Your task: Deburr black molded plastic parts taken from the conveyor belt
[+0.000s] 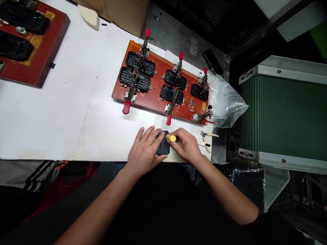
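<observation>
A small black plastic cover [162, 148] lies flat on the white table near its front edge. My left hand [146, 149] rests with fingers spread, the index finger and thumb touching the cover's left side. In my right hand [187, 145], thumb and fingers are closed round a short yellow rod-like tool [171, 138], held upright against the cover's right edge. The tool's lower end is hidden. Just behind the hands stands a red fixture board [153, 92] with several black plastic parts under toggle clamps with red handles.
Side cutters [209, 134] and a white utility knife [203, 144] lie right of my right hand. A clear plastic bag [226, 100], a phone [212, 62] and a green conveyor belt [283, 117] are farther right. Another red fixture board [51, 58] sits left; a cardboard box [125, 13] stands behind.
</observation>
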`<state>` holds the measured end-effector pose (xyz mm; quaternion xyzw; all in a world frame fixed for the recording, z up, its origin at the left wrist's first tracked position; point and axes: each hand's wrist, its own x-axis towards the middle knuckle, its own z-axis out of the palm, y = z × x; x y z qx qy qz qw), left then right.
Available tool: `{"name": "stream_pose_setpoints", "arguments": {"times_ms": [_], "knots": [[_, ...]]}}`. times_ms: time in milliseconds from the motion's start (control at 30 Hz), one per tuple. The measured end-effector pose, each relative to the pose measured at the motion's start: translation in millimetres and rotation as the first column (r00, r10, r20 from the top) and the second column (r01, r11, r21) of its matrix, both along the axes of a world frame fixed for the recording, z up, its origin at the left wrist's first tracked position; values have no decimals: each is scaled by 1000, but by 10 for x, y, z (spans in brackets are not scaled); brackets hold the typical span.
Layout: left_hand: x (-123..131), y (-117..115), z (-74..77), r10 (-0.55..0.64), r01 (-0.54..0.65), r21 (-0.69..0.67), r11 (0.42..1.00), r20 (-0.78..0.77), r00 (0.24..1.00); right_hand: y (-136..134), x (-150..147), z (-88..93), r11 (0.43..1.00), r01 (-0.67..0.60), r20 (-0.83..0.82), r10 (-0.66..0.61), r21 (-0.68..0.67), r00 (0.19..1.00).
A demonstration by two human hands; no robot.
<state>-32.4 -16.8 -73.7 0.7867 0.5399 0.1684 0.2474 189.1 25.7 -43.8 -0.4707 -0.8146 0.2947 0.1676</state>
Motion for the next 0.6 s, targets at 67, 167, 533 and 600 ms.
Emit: {"name": "stream_pose_setpoints", "arguments": {"times_ms": [67, 167, 533, 600], "knots": [[0, 4, 4, -5, 5, -10, 1000, 5, 1000, -18, 25, -7, 998, -25, -8, 24, -54, 1000], [-2, 12, 6, -20, 20, -12, 1000, 7, 1000, -10, 51, -17, 994, -56, -13, 55, -90, 998], [4, 18, -2, -17, 17, 9, 1000, 1, 1000, 58, 110, 16, 986, -152, 4, 153, -65, 988], [5, 23, -4, -9, 9, 14, 1000, -1, 1000, 97, 100, 13, 994, -105, 10, 105, -14, 994]]}}
